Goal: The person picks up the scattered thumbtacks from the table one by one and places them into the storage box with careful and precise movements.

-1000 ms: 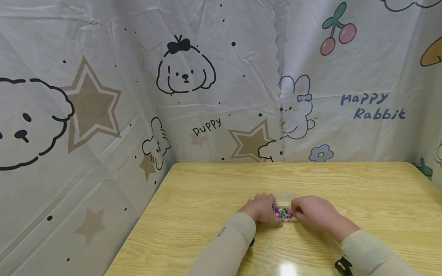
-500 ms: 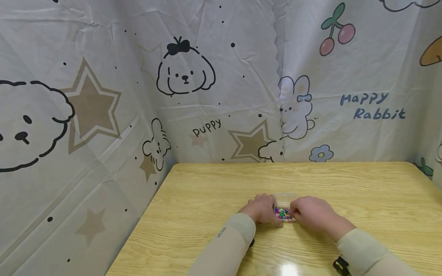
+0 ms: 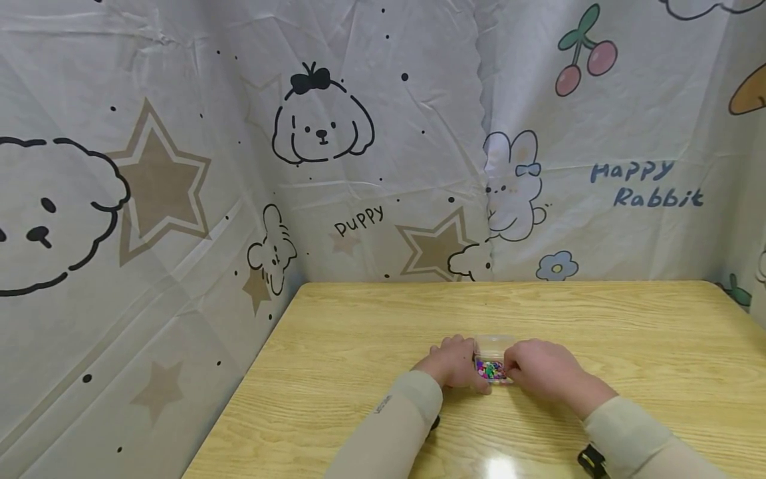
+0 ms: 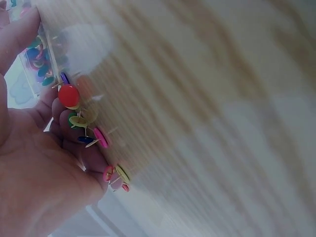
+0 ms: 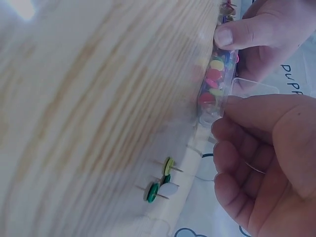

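Behind the clear box (image 5: 206,117), pale, creased cloth (image 3: 413,140) with a printed pattern. Under the box, a smooth counter (image 3: 371,332) with yellowish wood grain. At the box's left end, the left hand (image 3: 456,362), thumb across the front wall, fingers clamped on the box. At the box's right end, the right hand (image 3: 543,367), fingers curled together, thumb tip by the rim; cannot tell whether pinching anything. For the box, on the counter between both hands: rectangular, glossy, probably stiff plastic, light, and easy to slide or crack. Best held low by the end walls, sparing the thin lid (image 3: 493,344) raised on the box's far side. Inside the box, round-headed tacks (image 3: 492,370) in mixed colours. On the counter left of the box, loose tacks (image 4: 68,95); right of the box, a green tack (image 5: 152,192) and a yellow tack (image 5: 168,166), metal pins bare. Likely featherlight, with slippery heads: pinch by the edge, clear of the sharp point.
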The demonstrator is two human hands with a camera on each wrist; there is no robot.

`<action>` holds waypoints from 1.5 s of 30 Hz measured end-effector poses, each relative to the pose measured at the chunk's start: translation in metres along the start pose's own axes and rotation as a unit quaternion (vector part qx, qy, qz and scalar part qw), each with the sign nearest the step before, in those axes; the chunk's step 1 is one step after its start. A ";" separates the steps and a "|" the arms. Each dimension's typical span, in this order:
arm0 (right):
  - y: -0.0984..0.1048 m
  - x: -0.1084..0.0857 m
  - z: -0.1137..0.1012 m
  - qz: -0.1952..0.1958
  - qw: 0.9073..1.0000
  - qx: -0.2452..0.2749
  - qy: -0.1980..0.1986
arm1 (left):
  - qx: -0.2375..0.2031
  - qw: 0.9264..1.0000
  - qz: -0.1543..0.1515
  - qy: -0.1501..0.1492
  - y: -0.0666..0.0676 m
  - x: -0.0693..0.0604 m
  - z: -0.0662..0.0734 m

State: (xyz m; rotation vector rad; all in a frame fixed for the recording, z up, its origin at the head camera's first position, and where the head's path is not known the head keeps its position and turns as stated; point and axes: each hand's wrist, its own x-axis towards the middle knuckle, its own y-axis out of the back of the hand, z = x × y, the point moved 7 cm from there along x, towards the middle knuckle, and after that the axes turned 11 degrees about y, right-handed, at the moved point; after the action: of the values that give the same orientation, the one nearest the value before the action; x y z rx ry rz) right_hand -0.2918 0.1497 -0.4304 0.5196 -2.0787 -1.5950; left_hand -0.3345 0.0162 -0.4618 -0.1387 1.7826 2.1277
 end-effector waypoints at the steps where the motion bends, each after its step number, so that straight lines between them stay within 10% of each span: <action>1: 0.001 -0.001 0.000 0.002 1.000 0.003 0.000 | -0.001 1.000 0.001 0.000 0.000 0.000 0.000; 45: 0.007 -0.039 0.038 -0.048 0.997 0.004 -0.059 | 0.010 1.000 -0.002 -0.022 0.000 -0.001 0.001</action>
State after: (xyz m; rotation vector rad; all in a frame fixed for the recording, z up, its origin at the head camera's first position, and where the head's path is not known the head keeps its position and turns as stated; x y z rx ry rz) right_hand -0.2815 0.2035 -0.4375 0.5483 -2.1765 -1.7113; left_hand -0.3333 0.0168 -0.4611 -0.0911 1.7769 2.0930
